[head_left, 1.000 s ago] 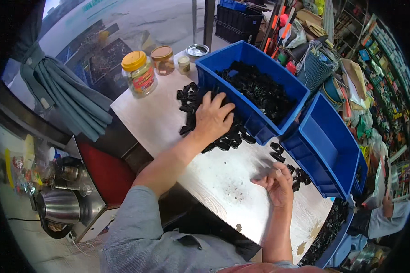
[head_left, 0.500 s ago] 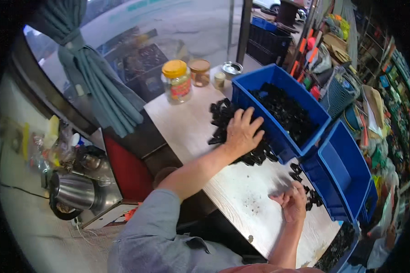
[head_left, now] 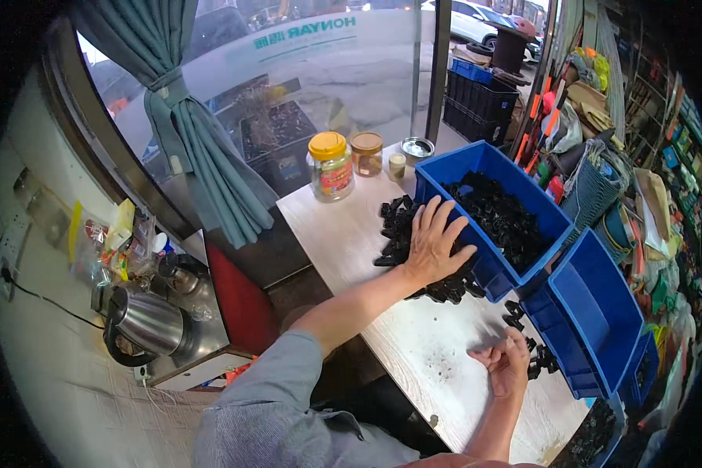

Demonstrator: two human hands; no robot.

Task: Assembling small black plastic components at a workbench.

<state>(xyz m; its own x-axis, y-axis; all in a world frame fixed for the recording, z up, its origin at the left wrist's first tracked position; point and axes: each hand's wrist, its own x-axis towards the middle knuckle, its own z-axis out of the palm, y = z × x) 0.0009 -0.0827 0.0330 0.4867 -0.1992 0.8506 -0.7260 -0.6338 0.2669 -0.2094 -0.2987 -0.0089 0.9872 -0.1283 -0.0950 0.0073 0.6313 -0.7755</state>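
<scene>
Head view has swung left since the earlier frame; left grip (head_left: 433,253) released, fingers spread over black parts (head_left: 398,228) heaped on the surface (head_left: 413,337) beside the blue bin (head_left: 496,271), right grip (head_left: 508,371) curled, whether holding anything cannot be told.

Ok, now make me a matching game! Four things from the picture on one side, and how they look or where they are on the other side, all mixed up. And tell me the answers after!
Things:
1. Left hand
2. Kettle
3. Curtain
4. Tall jar

Clues:
A. Blue-grey and tied in
B. Has a yellow lid
C. Spread over the black pile
D. Silver, with a black handle

Right pairs: 1-C, 2-D, 3-A, 4-B
</scene>
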